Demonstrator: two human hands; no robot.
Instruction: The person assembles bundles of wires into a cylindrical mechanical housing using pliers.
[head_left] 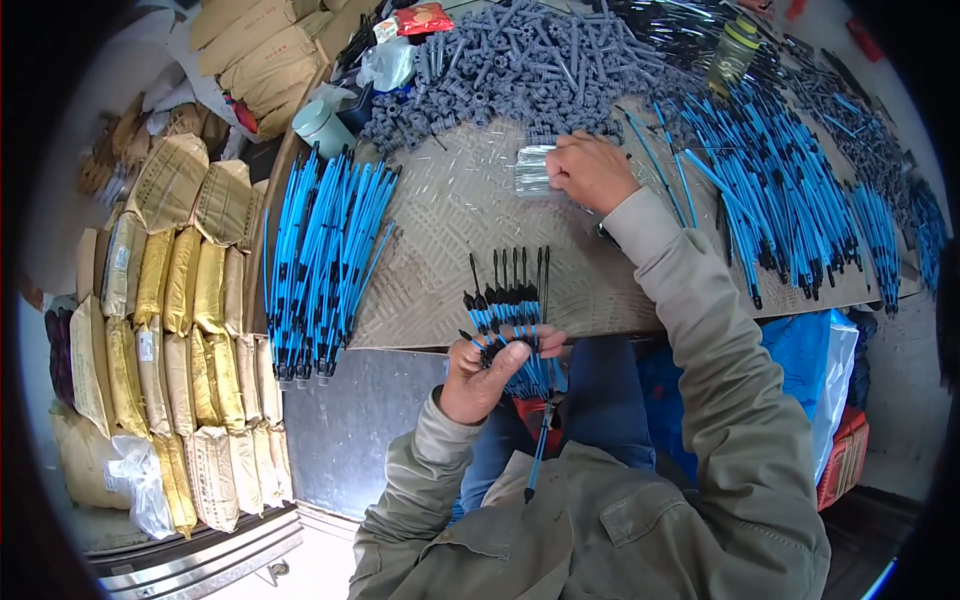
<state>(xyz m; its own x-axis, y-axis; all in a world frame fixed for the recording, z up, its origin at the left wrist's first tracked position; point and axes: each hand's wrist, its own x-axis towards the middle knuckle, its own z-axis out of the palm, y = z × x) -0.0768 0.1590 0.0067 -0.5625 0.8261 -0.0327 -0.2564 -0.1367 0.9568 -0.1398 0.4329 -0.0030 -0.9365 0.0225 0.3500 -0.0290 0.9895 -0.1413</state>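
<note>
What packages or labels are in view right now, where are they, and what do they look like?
Tan and yellow wrapped bundles: stacked in rows, far left.
Brown paper parcels: piled at the top left.
Red snack packet: top centre, crinkled.
Clear bag: lower left, crumpled.
Blue plastic bag: under the bench, right.
No signs or screens.
</note>
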